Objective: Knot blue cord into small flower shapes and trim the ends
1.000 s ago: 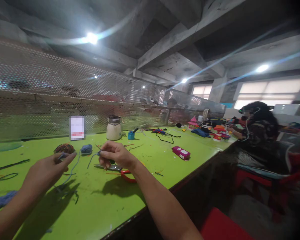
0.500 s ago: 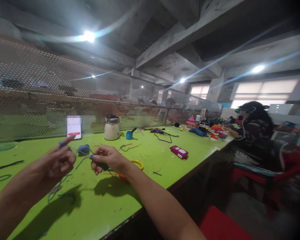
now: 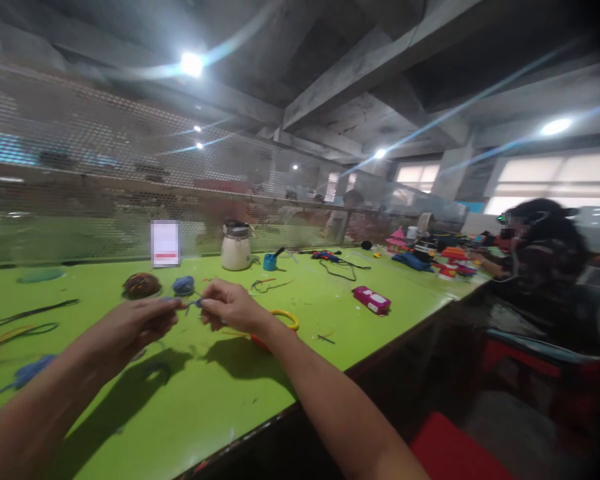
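Pinching short blue cord [image 3: 193, 305] from both ends: left hand [image 3: 140, 327] fingers [image 3: 173, 305] closed tight on one end, right hand [image 3: 230, 307] fingers [image 3: 207, 305] closed tight on the other, fingertips of both hands nearly meeting. Holding cord up off green desk [image 3: 205, 400], stretched across small gap between the two sets of fingers; blurred, so exact lie of cord unclear. Just beyond fingers: blue yarn ball [image 3: 183, 285], and left of it dark multicolour yarn ball [image 3: 141, 285], both lying on desk. Farther beyond fingers, by mesh screen [image 3: 80, 200]: white jar [image 3: 236, 248], small blue cup [image 3: 269, 262], blurred white card [image 3: 165, 243]. Right of fingers, under right wrist: yellow loop [image 3: 286, 316] beside red handle [image 3: 259, 342], partly hidden. Well right of fingers: pink box [image 3: 373, 299], black cable [image 3: 343, 268]. Left of fingers: blue yarn scrap [image 3: 33, 370], dark cords [image 3: 30, 312]. Far right of fingers: another person [image 3: 540, 260] seated at same desk
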Demonstrator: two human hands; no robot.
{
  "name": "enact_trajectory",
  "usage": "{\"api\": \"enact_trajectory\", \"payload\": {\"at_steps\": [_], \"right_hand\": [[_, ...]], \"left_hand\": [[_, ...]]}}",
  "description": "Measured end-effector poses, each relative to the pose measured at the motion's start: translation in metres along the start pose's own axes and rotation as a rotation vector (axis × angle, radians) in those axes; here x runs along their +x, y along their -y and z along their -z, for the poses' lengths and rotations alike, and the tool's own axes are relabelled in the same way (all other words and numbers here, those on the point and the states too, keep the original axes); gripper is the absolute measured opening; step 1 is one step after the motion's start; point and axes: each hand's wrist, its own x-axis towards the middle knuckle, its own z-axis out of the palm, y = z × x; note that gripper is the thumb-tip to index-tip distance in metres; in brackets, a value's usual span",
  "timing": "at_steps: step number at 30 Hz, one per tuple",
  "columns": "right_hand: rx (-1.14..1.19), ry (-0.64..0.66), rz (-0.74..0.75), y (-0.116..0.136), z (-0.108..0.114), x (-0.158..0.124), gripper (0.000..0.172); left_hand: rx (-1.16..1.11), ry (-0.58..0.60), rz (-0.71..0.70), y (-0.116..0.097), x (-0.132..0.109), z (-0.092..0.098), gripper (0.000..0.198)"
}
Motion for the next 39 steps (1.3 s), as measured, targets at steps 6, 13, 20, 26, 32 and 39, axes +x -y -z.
{"api": "enact_trajectory", "payload": {"at_steps": [6, 13, 20, 26, 32, 39], "right_hand": [[-0.191, 0.042, 0.066, 0.000, -0.003, -0.003, 0.010], [-0.078, 0.085, 0.071, 0.005, 0.000, -0.007, 0.008], [-0.157, 0.067, 0.091, 0.002, 0.006, -0.005, 0.008], [-0.149, 0.071, 0.052, 0.003, 0.002, -0.005, 0.007], [-0.053, 0.055, -0.002, 0.002, -0.002, -0.004, 0.009], [-0.036, 0.040, -0.015, 0.001, 0.000, -0.003, 0.008]], "left_hand": [[-0.358, 0.074, 0.075, -0.008, -0.004, -0.003, 0.027], [0.124, 0.023, -0.196, -0.008, -0.010, -0.007, 0.069], [-0.046, 0.260, -0.156, -0.012, -0.017, -0.011, 0.096], [0.036, 0.099, -0.290, -0.006, -0.014, -0.017, 0.095], [0.173, 0.014, -0.405, -0.009, -0.011, -0.013, 0.077], [0.141, 0.125, -0.356, -0.011, -0.014, -0.012, 0.057]]}}
